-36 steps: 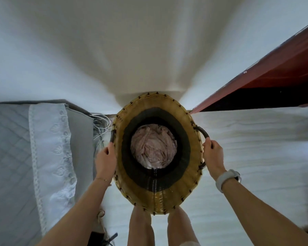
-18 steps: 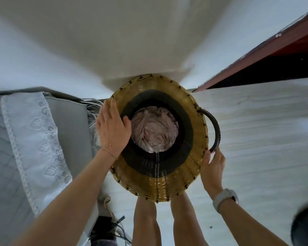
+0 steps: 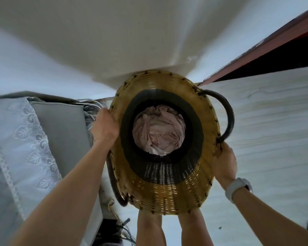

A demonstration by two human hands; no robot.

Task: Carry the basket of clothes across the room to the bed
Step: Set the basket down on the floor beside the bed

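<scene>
gripping the wicker basket (image 3: 164, 197) rim, the left hand (image 3: 106, 126) and right hand (image 3: 224, 162) close on opposite sides. pink clothes (image 3: 158, 130) lie inside. basket sits between both arms, beside the bed (image 3: 25, 139).

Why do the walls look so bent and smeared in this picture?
Head view: the wide-angle lens bows the walls and stretches the arms; the left hand and right hand look softly blurred; the basket weave and pink clothes stay fairly sharp.
</scene>
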